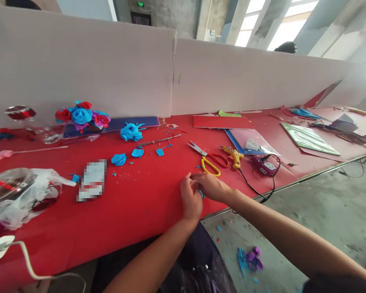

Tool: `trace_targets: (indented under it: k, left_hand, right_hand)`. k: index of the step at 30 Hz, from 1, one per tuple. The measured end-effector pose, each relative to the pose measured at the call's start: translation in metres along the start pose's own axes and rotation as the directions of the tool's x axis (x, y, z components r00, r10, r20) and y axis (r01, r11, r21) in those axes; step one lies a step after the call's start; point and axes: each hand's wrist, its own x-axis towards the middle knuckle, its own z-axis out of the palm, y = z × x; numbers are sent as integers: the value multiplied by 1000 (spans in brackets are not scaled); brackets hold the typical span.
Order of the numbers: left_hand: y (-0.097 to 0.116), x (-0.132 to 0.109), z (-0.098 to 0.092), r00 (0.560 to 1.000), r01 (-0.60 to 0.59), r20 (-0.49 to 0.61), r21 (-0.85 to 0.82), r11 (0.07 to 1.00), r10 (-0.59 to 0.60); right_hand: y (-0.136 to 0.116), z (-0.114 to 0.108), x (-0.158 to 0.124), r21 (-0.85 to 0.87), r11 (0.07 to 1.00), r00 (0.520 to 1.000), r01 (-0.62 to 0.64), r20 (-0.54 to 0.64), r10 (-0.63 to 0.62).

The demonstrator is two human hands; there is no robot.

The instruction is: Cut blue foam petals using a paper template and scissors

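My left hand (pixel 192 197) and my right hand (pixel 212 186) meet over the front of the red table (pixel 146 215), fingers closed and pressed together. Between them shows a sliver of a blue paper piece (pixel 202 194); most of it is hidden by the fingers. Just beyond my right hand lie scissors (pixel 212 159) with one yellow and one red handle, blades apart. A yellow glue gun (pixel 235 157) rests to their right. Farther left are cut blue paper petals (pixel 118 159), a blue paper flower (pixel 131 131) and a thin brown stem (pixel 160 140).
At left stand a bagged drink cup (pixel 18 191), a blurred packet (pixel 93 180) and a red-and-blue paper bouquet (pixel 83 116). A purple box (pixel 264 165) with a black cord sits right. A white partition (pixel 110 69) runs behind. Paper scraps (pixel 253 259) lie on the floor.
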Motion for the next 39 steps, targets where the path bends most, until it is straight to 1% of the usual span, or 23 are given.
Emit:
trace_targets:
  k: [2, 4, 6, 8, 9, 11, 12, 13, 14, 16, 17, 18, 20, 22, 23, 26, 28, 29, 31, 34, 36, 38, 39]
  left_hand:
    - [2, -34, 24, 990, 32, 134, 1, 999, -32]
    - [6, -68, 42, 952, 77, 298, 4, 997, -75]
    - [9, -97, 56, 861, 137, 492, 22, 990, -130]
    - [12, -117, 66, 759, 101, 639, 71, 992, -123]
    - [12, -123, 69, 702, 84, 701, 96, 992, -128]
    - [15, -125, 72, 583, 106, 789, 164, 981, -195]
    - [17, -122, 71, 535, 132, 809, 205, 970, -244]
    - [20, -115, 68, 496, 173, 816, 241, 955, -297]
    - [24, -105, 63, 513, 180, 797, 261, 948, -317]
    - [35, -76, 47, 576, 192, 767, 209, 959, -283]
    - [41, -58, 37, 622, 206, 746, 135, 969, -237]
    - [47, -38, 25, 699, 215, 685, 72, 974, -205]
    - [56, 0, -2, 843, 235, 493, 19, 972, -213]
    - [62, 32, -32, 915, 225, 342, 1, 974, -212]
    - [62, 45, -46, 934, 201, 298, 12, 979, -196]
    - [60, 69, -81, 976, 161, 139, 69, 985, -169]
    - [57, 77, -96, 978, 171, 106, 66, 983, -178]
    - [56, 80, -101, 975, 178, 123, 60, 982, -185]
    - [55, 85, -110, 961, 189, 192, 58, 980, -197]
    - [55, 95, -127, 939, 192, 270, 95, 977, -211]
    - [53, 102, -142, 959, 150, 221, 139, 979, -178]
    - [49, 108, -158, 984, 97, 124, 210, 973, -125]
    - [46, 109, -165, 990, 83, 86, 247, 966, -108]
  right_hand:
    - [-1, -2, -52, 13, 993, 992, -116, -46, 116]
    - [-1, -3, -106, 15, 974, 971, -224, -81, 225]
    - [4, -4, -161, -6, 944, 941, -329, -84, 328]
    - [15, -6, -212, -95, 891, 896, -444, -40, 442]
    - [21, -7, -234, -183, 834, 852, -521, -60, 520]
    - [33, -13, -265, -331, 621, 698, -710, -220, 681]
    - [37, -16, -271, -321, 542, 626, -776, -293, 723]
    - [38, -19, -271, -258, 518, 578, -816, -359, 733]
    - [36, -22, -264, -157, 545, 557, -824, -405, 726]
    - [26, -28, -231, 122, 686, 576, -717, -451, 682]
    - [18, -29, -207, 269, 736, 599, -621, -443, 667]
    - [9, -30, -180, 405, 765, 620, -500, -450, 643]
    - [-5, -27, -122, 578, 760, 676, -298, -434, 596]
    - [-14, -20, -66, 675, 726, 732, -132, -427, 530]
    - [-17, -16, -42, 723, 687, 759, -74, -406, 509]
    - [-23, 3, 15, 843, 535, 793, 46, -357, 494]
    - [-28, 18, 40, 867, 497, 831, 46, -309, 462]
    - [-31, 27, 50, 866, 500, 853, 26, -280, 441]
    - [-36, 42, 67, 852, 523, 875, -14, -243, 419]
    - [-37, 56, 91, 819, 574, 867, -23, -269, 419]
    - [-29, 52, 110, 726, 683, 849, -76, -312, 426]
    - [-14, 39, 129, 565, 802, 821, -193, -354, 447]
    - [-5, 31, 139, 503, 830, 801, -240, -380, 462]
